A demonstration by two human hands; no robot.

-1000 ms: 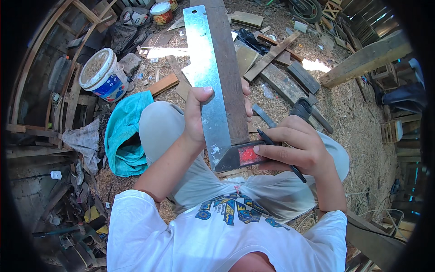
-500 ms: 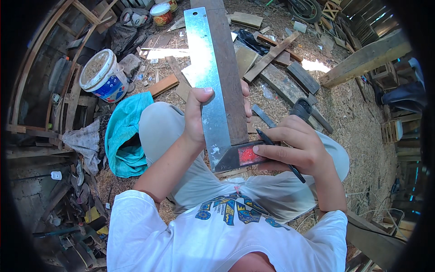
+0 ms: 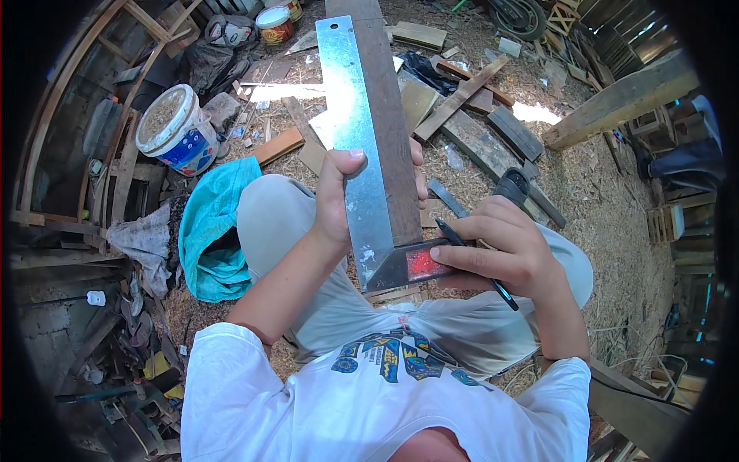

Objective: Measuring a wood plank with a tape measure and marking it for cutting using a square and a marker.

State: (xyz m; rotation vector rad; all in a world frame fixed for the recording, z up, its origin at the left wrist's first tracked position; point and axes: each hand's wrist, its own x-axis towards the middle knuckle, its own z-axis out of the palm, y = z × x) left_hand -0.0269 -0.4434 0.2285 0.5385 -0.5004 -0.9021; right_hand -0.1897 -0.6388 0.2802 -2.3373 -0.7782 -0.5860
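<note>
A dark wooden board (image 3: pixel 394 131) extends away from me above my lap. A try square's shiny metal blade (image 3: pixel 360 146) lies lengthwise along the board's left side. My left hand (image 3: pixel 336 196) is closed around both, thumb on the blade and fingertips showing past the board's right edge. The square's dark handle with a red patch (image 3: pixel 422 263) sits across the board's near end. Gripping that handle from the right is my right hand (image 3: pixel 504 242), its thumb resting by the red patch. A black pen (image 3: pixel 503 294) is also tucked slantwise between its fingers.
A white and blue bucket (image 3: pixel 178 131) and a teal sack (image 3: pixel 208 231) are at my left. Wood offcuts (image 3: pixel 462 96) litter the shavings-covered floor ahead. A thick wooden beam (image 3: pixel 623 100) slants in from the right, near another person's leg (image 3: pixel 685 165).
The far end of the blade and board has shifted very slightly to the right. Both hands keep the same grip.
</note>
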